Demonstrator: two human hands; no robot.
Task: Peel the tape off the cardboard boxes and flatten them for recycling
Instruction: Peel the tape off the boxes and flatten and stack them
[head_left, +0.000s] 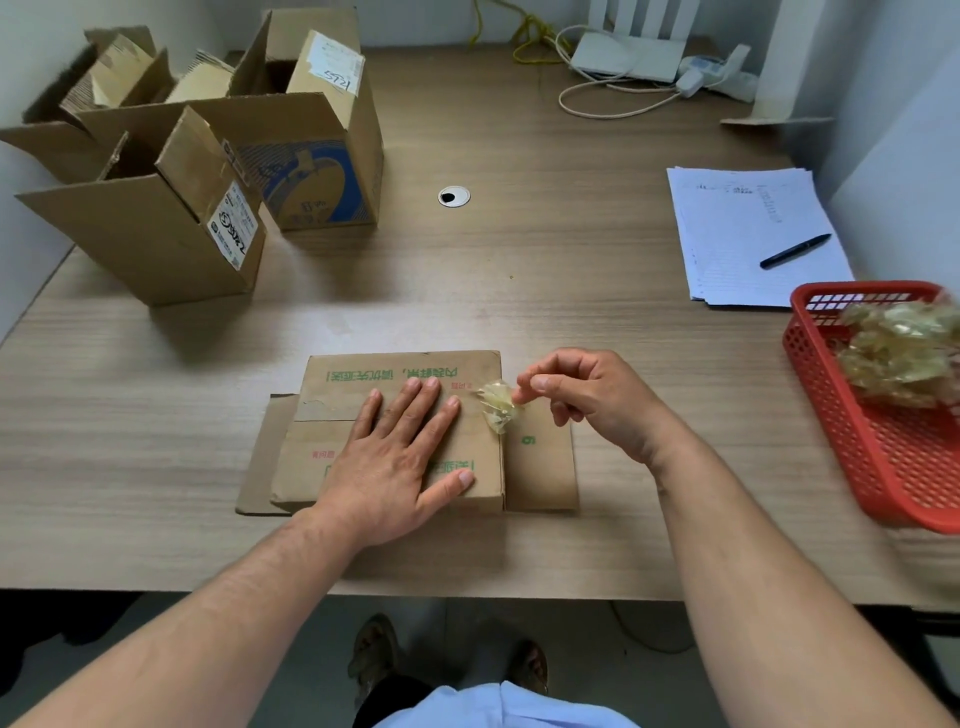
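Note:
A flattened cardboard box (332, 395) with green print lies on the table in front of me. My left hand (400, 457) presses flat on it with straight fingers. My right hand (587, 400) hovers over the box's right flap and pinches a crumpled wad of clear yellowish tape (498, 408) between thumb and fingertips. Several open cardboard boxes stand at the far left: a plain one (156, 228), one with blue print (311, 171), and smaller ones (119, 73) behind them.
A red plastic basket (852, 405) holding crumpled tape sits at the right table edge. Sheets of paper (737, 218) with a black pen (795, 251) lie beyond it. Cables and a white router (628, 57) are at the back. A cable grommet (453, 196) is mid-table.

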